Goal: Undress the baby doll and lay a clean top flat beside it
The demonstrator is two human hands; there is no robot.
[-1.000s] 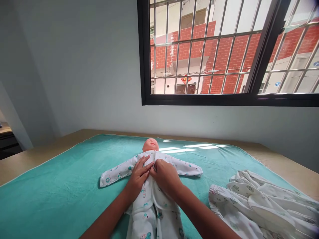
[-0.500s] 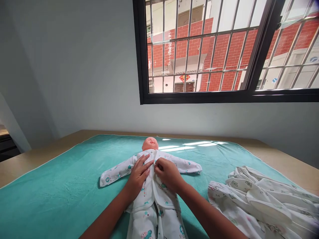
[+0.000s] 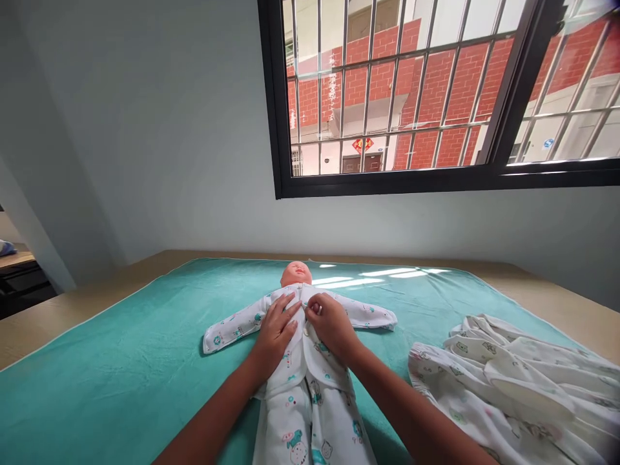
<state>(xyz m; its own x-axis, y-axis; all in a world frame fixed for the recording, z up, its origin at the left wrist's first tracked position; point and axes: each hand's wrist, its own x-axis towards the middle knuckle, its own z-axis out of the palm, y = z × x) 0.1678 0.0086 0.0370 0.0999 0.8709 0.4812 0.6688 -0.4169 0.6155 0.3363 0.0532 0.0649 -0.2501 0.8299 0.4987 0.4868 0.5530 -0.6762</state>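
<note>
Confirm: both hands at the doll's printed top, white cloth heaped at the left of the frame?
One error: the white cloth is heaped at the right of the frame, per the head view. Left hand and right hand are at the doll's printed top, as stated.

Room lies left of the doll; crumpled cloth obstructs right.

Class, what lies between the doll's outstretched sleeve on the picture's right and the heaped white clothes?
In the head view, green cloth lies between that sleeve and the heaped white clothes.
</note>
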